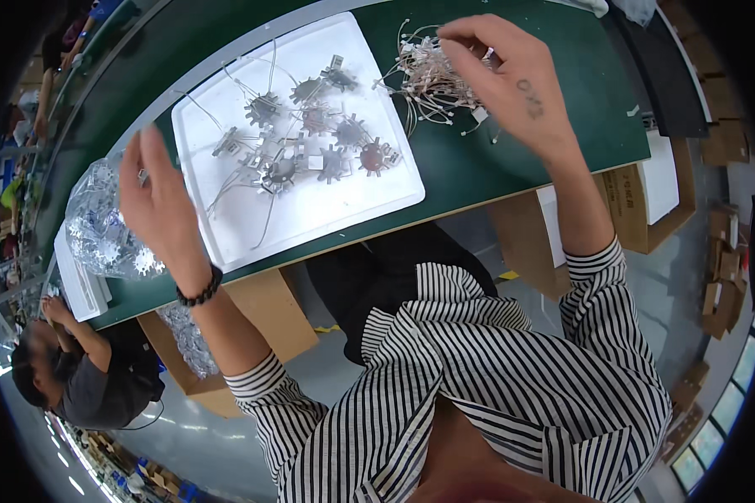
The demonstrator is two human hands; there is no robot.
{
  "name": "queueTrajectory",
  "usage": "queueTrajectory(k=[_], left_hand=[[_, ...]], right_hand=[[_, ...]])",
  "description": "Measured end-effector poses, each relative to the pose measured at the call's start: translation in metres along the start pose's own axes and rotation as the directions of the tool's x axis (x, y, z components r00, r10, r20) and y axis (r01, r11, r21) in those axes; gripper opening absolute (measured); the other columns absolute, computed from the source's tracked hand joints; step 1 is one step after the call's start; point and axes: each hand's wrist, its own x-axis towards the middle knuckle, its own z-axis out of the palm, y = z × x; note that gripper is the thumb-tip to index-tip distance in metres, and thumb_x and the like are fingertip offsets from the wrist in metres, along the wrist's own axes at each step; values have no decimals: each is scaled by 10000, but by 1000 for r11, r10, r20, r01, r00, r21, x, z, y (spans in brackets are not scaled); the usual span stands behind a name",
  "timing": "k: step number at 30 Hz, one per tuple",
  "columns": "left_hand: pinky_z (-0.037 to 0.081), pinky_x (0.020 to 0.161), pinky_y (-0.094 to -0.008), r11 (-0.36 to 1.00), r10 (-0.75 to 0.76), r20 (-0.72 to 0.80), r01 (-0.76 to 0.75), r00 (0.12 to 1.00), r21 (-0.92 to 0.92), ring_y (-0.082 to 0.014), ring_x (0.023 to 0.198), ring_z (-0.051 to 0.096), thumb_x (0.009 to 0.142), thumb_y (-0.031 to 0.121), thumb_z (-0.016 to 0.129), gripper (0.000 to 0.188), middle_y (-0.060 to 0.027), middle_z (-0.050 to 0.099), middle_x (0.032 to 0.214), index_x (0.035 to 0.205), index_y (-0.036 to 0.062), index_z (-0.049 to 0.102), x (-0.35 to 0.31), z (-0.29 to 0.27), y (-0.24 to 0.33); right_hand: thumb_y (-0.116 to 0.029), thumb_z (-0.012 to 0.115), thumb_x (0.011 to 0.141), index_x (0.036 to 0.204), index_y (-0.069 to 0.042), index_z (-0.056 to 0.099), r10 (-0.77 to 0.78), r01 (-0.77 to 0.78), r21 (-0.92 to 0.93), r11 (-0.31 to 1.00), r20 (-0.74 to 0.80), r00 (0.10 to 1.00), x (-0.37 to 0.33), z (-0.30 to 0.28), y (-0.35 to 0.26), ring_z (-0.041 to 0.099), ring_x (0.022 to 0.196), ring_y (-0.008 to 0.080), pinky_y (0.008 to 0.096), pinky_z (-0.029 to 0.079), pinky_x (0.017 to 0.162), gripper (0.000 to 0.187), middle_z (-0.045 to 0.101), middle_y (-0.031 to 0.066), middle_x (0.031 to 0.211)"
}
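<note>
My left hand (pixel 164 201), with a dark bead bracelet on its wrist, is over a clear plastic bag (pixel 88 205) of silver toothed metal discs. Its fingers are stretched and apart, and I see nothing held. My right hand (pixel 516 84) is above a heap of thin white wires with small connectors (pixel 428 75). Its thumb and forefinger come together at the heap; what they hold, if anything, is too small to make out. Between the hands lies a white tray (pixel 344 210) with several toothed discs (pixel 331 162) and wires trailing from them, one disc reddish (pixel 372 157).
The green table (pixel 495 172) carries all this. White flat pieces (pixel 80 277) lie under the bag at its left end. Below the table stand open cardboard boxes (pixel 264 314), one with clear plastic in it. A person (pixel 84 369) sits at the left. More boxes (pixel 633 201) stand right.
</note>
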Motion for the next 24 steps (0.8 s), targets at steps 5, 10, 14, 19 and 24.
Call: queueTrajectory(k=[5, 10, 14, 19, 24], left_hand=[[507, 697, -266, 995, -79, -50, 81, 996, 55, -153, 736, 600, 964, 299, 685, 378, -83, 734, 929, 1150, -29, 722, -23, -37, -18], [515, 694, -283, 943, -94, -42, 103, 995, 317, -165, 727, 614, 927, 193, 713, 270, -71, 735, 915, 1106, -7, 735, -55, -95, -76], [524, 693, -307, 874, -88, 18, 69, 996, 480, -188, 738, 652, 890, 162, 728, 263, -78, 729, 902, 1106, 13, 733, -72, -118, -102], [527, 745, -355, 770, 221, 57, -210, 974, 603, -246, 891, 634, 884, 146, 721, 303, -87, 670, 1077, 1174, 58, 710, -67, -99, -125], [519, 780, -382, 499, 408, 171, -376, 897, 781, -322, 950, 572, 884, 202, 716, 279, -73, 649, 1163, 1142, 97, 722, -29, -81, -128]], right_hand=[[-103, 703, 905, 1064, -31, 712, -374, 386, -128, 914, 105, 921, 17, 2, 25, 593, 859, 211, 292, 475, 770, 174, 670, 64, 1014], [-86, 681, 929, 1036, -9, 707, -451, 535, -191, 823, 352, 820, 33, 11, 19, 579, 863, 221, 310, 474, 808, 135, 675, 67, 950], [-120, 680, 970, 1113, -20, 748, -49, 47, 60, 997, 36, 998, 28, 3, 9, 650, 864, 155, 265, 522, 837, 187, 729, 50, 962], [-116, 635, 1011, 1187, -5, 728, 16, -4, 81, 997, -153, 988, 28, -1, 5, 685, 852, 140, 262, 559, 833, 228, 738, 75, 903], [-90, 626, 1012, 1201, 15, 709, 104, 23, 324, 946, -370, 923, 42, -27, 18, 686, 813, 160, 264, 561, 815, 232, 720, 85, 892]])
